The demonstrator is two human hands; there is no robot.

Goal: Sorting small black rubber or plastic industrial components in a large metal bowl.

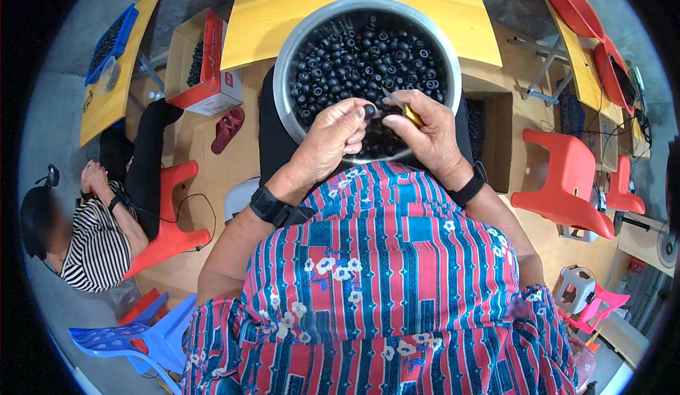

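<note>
A large metal basin (281,87) filled with small round black parts (365,62) sits in front of my body. Over its near side, my left hand (334,136) pinches one black part (369,110) between thumb and fingertips. My right hand (427,126) is closed around a small yellow-handled tool (413,116); a thin metal tip shows beside the fingers, pointing toward the basin's far side. The two hands are close together but apart. Many of the loose parts look ring-shaped or hollow at one end.
A yellow table (248,26) stands beyond the basin. At left are a red-and-white carton (212,97), a seated person (95,253) with clasped hands, and a blue chair (152,338). Red stools (563,175) and another table (567,41) with red basins stand at right.
</note>
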